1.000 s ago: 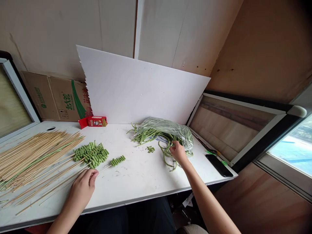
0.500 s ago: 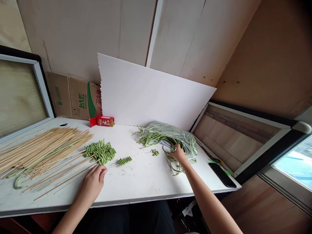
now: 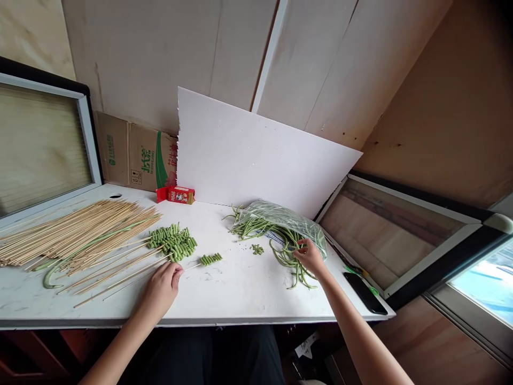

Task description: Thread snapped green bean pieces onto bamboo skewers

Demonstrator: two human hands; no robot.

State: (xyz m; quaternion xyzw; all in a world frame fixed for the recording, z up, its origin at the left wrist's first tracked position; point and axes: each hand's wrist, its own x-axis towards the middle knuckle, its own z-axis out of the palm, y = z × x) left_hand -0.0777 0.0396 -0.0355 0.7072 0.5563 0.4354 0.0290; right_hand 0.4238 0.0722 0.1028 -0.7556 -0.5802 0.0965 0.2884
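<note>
My left hand (image 3: 162, 286) pinches a thin bamboo skewer, whose far end carries a short row of cut green bean pieces (image 3: 211, 259). Right beside that hand lies a pile of bean-loaded skewers (image 3: 172, 241), their bare ends pointing left. My right hand (image 3: 311, 258) is at the long green beans (image 3: 286, 256) spilling from a clear plastic bag (image 3: 302, 227). Its thumb and fingers close on bean strands, though the exact grip is partly hidden. Small bean scraps (image 3: 257, 249) lie between the two hands.
Bare bamboo skewers (image 3: 84, 230) cover the table's left side, with a long bean (image 3: 96, 243) across them. A red box (image 3: 181, 194) and a cardboard carton (image 3: 136, 155) stand behind. A black phone (image 3: 364, 293) lies at right, near a white-framed glass panel (image 3: 401, 230).
My right hand has shifted slightly right along the beans, and the loose strands under it have spread out. My left hand still holds the skewer. The whole view has shifted a little.
</note>
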